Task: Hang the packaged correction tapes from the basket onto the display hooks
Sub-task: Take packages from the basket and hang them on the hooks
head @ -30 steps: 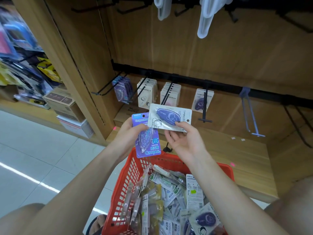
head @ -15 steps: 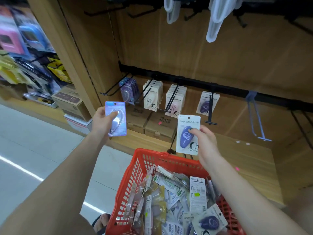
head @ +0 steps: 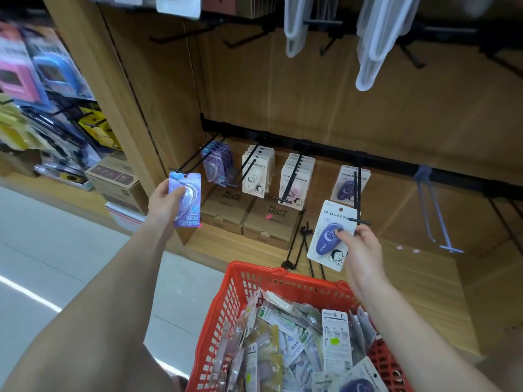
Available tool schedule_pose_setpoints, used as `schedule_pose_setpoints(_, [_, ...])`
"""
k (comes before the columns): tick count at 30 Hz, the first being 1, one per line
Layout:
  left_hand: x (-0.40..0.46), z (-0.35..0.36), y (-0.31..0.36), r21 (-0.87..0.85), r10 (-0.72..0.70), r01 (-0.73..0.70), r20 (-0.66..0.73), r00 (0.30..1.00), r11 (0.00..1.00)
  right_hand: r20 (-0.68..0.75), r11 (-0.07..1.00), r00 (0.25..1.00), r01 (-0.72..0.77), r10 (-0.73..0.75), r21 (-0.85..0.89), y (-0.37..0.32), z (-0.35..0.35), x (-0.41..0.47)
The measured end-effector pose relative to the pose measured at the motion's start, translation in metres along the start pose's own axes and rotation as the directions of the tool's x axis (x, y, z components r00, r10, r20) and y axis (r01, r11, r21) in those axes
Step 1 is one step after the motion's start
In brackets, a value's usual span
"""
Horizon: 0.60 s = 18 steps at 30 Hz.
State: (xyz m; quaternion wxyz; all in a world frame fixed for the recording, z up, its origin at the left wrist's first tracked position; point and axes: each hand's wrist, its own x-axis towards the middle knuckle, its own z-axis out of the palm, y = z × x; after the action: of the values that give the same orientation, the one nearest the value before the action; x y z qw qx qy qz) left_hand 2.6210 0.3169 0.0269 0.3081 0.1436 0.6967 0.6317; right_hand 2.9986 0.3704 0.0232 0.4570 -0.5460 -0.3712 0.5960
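Step in hand, by judgement: presentation of two packs to their hooks; neither pack threaded yet.

Red basket (head: pixel 243 284) at 6 o'clock, heaped with further packaged correction tapes; black hook rail (head: pixel 311 147) across the wooden display at 12 o'clock, carrying the stocked hooks.

Right hand (head: pixel 363 250) at 3 o'clock of centre, fingers and thumb pinched on the white card pack (head: pixel 329 236) with a purple dispenser; punch hole at the card top just beside the tip of the black hook (head: pixel 358 193), which already carries one matching pack. Next move, by judgement: lift hole to tip level, align, slide back along the wire.

Left hand (head: pixel 164 203) at 9 o'clock, fingers curled round the violet pack (head: pixel 185 199); hole at top near the tip of the leftmost hook (head: pixel 195 157); matching violet packs hung on the neighbouring wire. Same call: align hole with tip, push on.

Legible writing: "Campus" plus Chinese characters on the white card; "Campus" along the violet pack's lower edge; "NU SIGN" on the cardboard boxes (head: pixel 268 219) beneath the hooks; smaller print unreadable.
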Motion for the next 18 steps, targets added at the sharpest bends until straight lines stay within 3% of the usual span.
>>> schedule_pose_setpoints(11, [0.007,-0.003,0.001,0.034,-0.081,0.081,0.018,0.997,0.996,-0.019,0.998,0.998,0.058,-0.058,-0.014,0.014,-0.011,-0.002])
schedule_pose_setpoints(18, [0.012,-0.009,0.004,0.083,0.054,-0.051,-0.033,0.998,0.995,-0.023,0.996,0.996,0.092,-0.092,-0.011,0.016,-0.013,-0.004])
